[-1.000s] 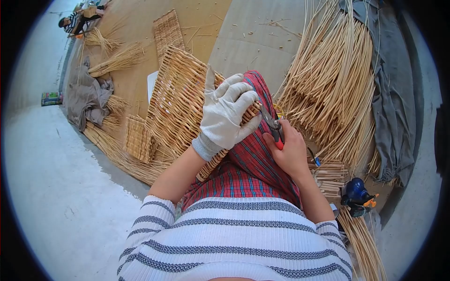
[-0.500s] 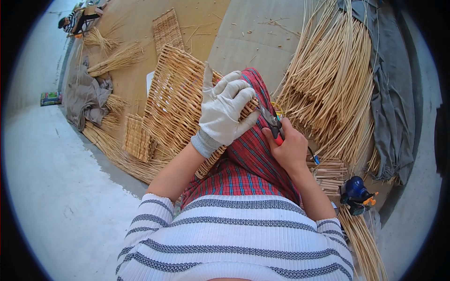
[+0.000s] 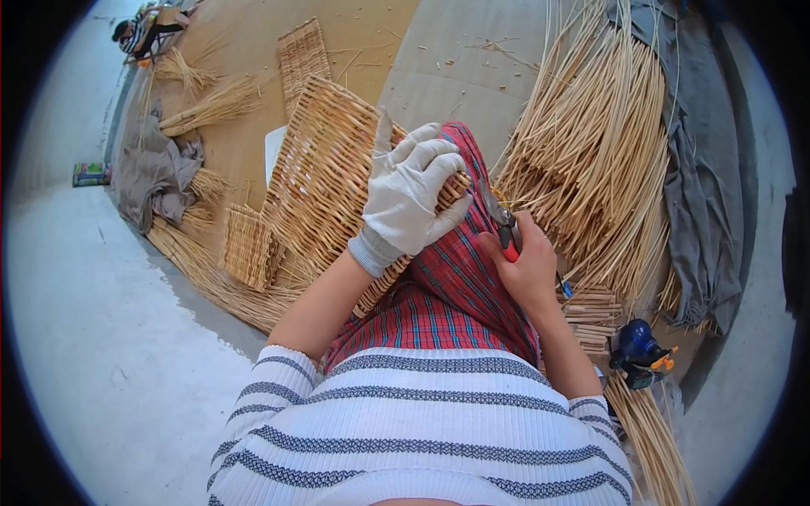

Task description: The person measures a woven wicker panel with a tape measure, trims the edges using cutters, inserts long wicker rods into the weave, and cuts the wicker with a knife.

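Observation:
A woven wicker panel (image 3: 316, 164) leans across my lap, over a red plaid cloth (image 3: 447, 287). My left hand (image 3: 409, 190), in a white glove, grips the panel's right edge with the fingers curled over it. Just right of that edge, my bare right hand (image 3: 525, 261) is closed round the red handles of a pair of pliers (image 3: 504, 223). The jaws point up and to the left, a little apart from the panel. What lies under the gloved palm is hidden.
A large heap of peeled willow rods (image 3: 591, 143) lies at right beside grey cloth (image 3: 704, 202). More woven panels (image 3: 304, 59) and rod bundles (image 3: 224, 105) lie at left. A blue bottle (image 3: 637, 339) stands at lower right. Another person (image 3: 139, 35) sits far off at upper left.
My right hand and the pliers have moved slightly right, away from the panel's edge. The panel and my left hand have shifted a little to the right.

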### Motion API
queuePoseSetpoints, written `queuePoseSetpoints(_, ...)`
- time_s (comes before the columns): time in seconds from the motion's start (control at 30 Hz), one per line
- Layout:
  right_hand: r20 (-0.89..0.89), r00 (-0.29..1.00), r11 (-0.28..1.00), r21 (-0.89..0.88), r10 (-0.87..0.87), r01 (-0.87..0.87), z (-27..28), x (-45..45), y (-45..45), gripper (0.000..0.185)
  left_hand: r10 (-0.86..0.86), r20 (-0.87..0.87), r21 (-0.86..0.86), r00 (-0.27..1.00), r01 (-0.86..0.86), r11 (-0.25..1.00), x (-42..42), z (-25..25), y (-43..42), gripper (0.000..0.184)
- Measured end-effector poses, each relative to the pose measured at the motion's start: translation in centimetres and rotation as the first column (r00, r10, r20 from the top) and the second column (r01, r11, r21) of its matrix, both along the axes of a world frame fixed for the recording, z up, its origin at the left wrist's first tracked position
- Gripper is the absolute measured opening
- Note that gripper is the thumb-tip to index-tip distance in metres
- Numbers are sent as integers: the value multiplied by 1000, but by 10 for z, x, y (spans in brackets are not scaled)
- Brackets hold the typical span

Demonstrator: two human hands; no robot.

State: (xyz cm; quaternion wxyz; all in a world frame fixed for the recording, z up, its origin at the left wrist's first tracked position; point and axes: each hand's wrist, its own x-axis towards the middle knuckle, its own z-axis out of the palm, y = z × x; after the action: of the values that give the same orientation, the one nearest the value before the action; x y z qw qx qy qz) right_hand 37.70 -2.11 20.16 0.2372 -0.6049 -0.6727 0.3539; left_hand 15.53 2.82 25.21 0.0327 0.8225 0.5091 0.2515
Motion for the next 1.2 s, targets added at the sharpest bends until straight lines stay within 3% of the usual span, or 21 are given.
queuePoseSetpoints(0.07,26,1000,994,104,10,-12,-5,2,0,52,-5,80,-57,997,10,998,-1,-5,0,43)
queuePoseSetpoints(0.1,46,999,978,207,3,-13,-6,3,1,51,-25,-17,-39,1000,24,999,-5,-1,0,60)
queuePoseSetpoints(0.23,1,1000,996,94,5,-6,-3,12,1,44,32,141,47,989,-39,998,-5,-1,-6,78)
queuePoseSetpoints(0.3,-294,954,997,39,-58,73,-17,12,0,36,16,244,-13,970,-13,1000,-8,4,-25,91)
queuePoseSetpoints(0.37,-365,920,984,-152,-140,89,-20,15,-10,31,73,210,-118,975,-49,992,-5,0,-63,82)
queuePoseSetpoints(0.43,-250,963,985,-162,-104,64,-27,12,-18,28,147,164,-166,975,-120,979,-9,-16,-95,74)
queuePoseSetpoints(0.5,-238,969,989,-142,-69,36,-44,7,-26,28,184,-77,-136,980,-194,972,-22,-40,-117,59)
queuePoseSetpoints(0.6,-220,974,987,-160,-51,16,-56,16,-19,27,247,-109,-161,963,-262,951,-36,-44,-129,59)
queuePoseSetpoints(0.8,-146,987,993,-89,66,-80,-51,14,-3,29,263,-107,-164,959,-278,947,-54,-38,-138,56)
queuePoseSetpoints(0.9,-134,990,983,-168,46,-68,-53,17,0,31,201,-158,-133,967,-223,966,-69,-43,-145,55)
queuePoseSetpoints(1.03,-152,987,990,-121,47,-66,-68,24,1,33,223,-122,-60,967,-231,971,-78,-48,-156,55)
queuePoseSetpoints(1.1,-57,994,995,10,95,-95,-93,42,6,38,334,-64,6,940,-334,942,-79,-48,-159,56)
queuePoseSetpoints(1.17,-92,992,991,-90,86,-95,-86,45,9,46,541,87,108,836,-548,829,-89,-46,-165,53)
queuePoseSetpoints(1.2,-68,996,985,-160,60,-70,-88,50,12,51,594,79,95,800,-599,795,-99,-47,-167,53)
